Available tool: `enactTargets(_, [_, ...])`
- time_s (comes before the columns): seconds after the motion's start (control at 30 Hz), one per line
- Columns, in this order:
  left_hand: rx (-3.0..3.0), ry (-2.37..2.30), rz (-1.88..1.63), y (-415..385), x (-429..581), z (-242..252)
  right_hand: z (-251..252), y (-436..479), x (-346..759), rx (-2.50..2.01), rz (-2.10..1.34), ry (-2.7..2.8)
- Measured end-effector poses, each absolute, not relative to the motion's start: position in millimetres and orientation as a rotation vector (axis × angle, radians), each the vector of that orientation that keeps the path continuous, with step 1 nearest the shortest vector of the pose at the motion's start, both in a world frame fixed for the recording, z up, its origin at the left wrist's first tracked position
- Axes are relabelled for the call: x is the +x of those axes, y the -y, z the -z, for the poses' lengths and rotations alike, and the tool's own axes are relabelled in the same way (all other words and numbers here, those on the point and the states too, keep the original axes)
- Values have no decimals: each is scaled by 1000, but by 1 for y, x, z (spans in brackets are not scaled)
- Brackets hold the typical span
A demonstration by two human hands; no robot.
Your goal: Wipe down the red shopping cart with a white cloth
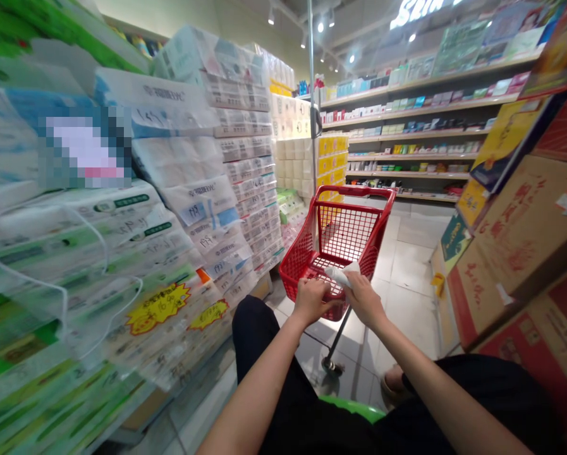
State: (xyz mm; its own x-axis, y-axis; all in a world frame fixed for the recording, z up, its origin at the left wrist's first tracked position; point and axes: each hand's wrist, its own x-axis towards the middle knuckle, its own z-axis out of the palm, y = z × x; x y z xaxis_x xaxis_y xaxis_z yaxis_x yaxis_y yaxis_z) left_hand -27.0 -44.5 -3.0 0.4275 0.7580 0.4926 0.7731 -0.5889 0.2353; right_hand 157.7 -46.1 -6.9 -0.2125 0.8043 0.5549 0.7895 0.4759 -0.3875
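A red plastic shopping cart (347, 221) with mesh sides stands on the floor in front of my knees. My left hand (312, 301) is closed on the cart's near edge, its fingers curled over the rim. Close beside it, my right hand (363, 298) grips a crumpled white cloth (342, 275), which lies against the same edge; whether it is fabric or paper I cannot tell. The cart's grey leg and caster (331, 365) show below my hands. Part of the near rim is hidden by my fingers.
Tall stacks of tissue packs (207, 208) rise on the left, with a white cable (31, 278) hanging over them. Cardboard boxes (520, 234) line the right side. Behind the cart are a metal pole (311, 63) and stocked shelves (420, 133). Something green (354, 407) shows beneath me.
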Motion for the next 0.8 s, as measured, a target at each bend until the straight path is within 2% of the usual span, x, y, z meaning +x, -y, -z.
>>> enactTargets(0.17, [-2631, 1373, 872, 46, -27, 5, 14, 78, 145, -1223, -23, 2101])
enactTargets(0.53, [-2625, 1334, 909, 50, -12, 3, -12, 8, 209, -1496, -165, 1933])
enactTargets(0.8, [-2670, 1311, 857, 41, -33, -3, -4, 30, 179, -1407, -98, 1980])
